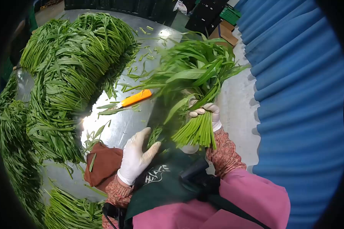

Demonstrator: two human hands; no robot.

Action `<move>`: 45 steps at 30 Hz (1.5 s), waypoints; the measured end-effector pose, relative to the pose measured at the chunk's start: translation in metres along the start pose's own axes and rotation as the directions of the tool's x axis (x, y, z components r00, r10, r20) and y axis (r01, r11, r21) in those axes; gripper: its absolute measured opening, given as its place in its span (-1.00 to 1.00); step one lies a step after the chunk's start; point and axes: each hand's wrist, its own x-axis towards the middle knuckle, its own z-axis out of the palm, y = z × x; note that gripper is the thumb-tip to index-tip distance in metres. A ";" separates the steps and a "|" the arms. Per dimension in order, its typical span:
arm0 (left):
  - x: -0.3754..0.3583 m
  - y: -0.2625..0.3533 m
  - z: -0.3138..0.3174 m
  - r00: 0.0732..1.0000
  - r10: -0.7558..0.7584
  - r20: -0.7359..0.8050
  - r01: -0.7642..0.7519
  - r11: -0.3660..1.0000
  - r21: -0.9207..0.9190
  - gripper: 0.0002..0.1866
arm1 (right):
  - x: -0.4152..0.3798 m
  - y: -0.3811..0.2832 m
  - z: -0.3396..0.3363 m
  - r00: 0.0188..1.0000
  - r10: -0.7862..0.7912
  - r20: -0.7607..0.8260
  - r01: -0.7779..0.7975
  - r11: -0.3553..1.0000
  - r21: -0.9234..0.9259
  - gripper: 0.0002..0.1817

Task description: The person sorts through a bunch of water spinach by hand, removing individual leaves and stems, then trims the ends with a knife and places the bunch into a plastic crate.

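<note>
My right hand (207,111), in a white glove, is wrapped round a bunch of water spinach (202,72). Its leaves spread up and away from me, while the cut stem ends (198,131) point down toward my apron. My left hand (135,154), also gloved, is held low over the table's near edge with thumb and fingers apart. A few loose leaf scraps (154,134) show by its fingertips. An orange-handled knife (137,98) lies on the metal table (135,124), a leaf against its blade. Beside my left wrist is a brown cloth (105,162).
Large heaps of greens (65,80) cover the table's left side, with another pile (72,212) at the near left. Stem trimmings (141,57) are scattered across the metal. A blue curtain (294,95) hangs on the right. Crates (230,14) and a cardboard box (224,33) stand beyond the table.
</note>
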 end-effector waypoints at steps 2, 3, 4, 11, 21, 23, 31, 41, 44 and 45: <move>-0.001 -0.002 0.002 1.000 0.009 -0.018 -0.009 1.000 -0.005 -0.46 | -0.002 -0.002 0.001 1.000 -0.016 -0.022 0.016 1.000 0.022 -0.61; -0.001 -0.003 0.000 0.999 0.009 -0.033 -0.009 1.000 0.003 -0.46 | -0.007 -0.007 0.006 0.999 -0.025 -0.037 0.024 0.999 -0.036 -0.63; 0.001 -0.001 0.001 0.999 0.003 -0.035 -0.002 0.999 0.033 -0.49 | -0.011 -0.024 0.004 0.993 -0.054 -0.107 0.034 0.983 -0.179 -0.58; 0.008 -0.002 -0.007 0.998 -0.057 -0.011 0.057 0.997 0.053 -0.44 | 0.003 -0.265 -0.077 0.960 -0.178 -0.216 -0.188 -0.982 -0.023 -0.02; 0.093 0.084 -0.039 0.867 0.467 -0.171 -0.355 0.822 0.445 0.31 | 0.078 -0.075 0.119 0.856 0.474 0.206 0.381 -0.848 0.368 -0.25; 0.101 0.097 -0.032 0.856 0.508 -0.093 -0.392 0.756 0.525 0.50 | 0.079 -0.019 0.159 0.718 0.678 0.160 0.629 -0.730 0.268 -0.58; 0.059 0.090 -0.057 0.980 0.107 -0.170 -0.056 0.959 0.279 0.42 | 0.078 0.047 0.216 0.512 0.645 0.567 0.820 -0.564 -0.098 -0.35; 0.042 0.124 -0.096 0.960 -0.022 -0.278 0.164 0.849 0.501 -0.68 | 0.105 0.067 0.252 0.359 0.602 0.714 0.889 -0.454 -0.064 -0.16; 0.029 0.141 -0.119 0.954 -0.027 -0.297 0.199 0.800 0.567 -0.70 | 0.111 0.081 0.268 0.282 0.576 0.767 0.910 -0.414 -0.024 -0.06; 0.024 0.150 -0.128 0.959 -0.090 -0.270 0.237 0.775 0.586 -0.69 | 0.112 0.086 0.273 0.251 0.578 0.776 0.927 -0.374 -0.022 -0.06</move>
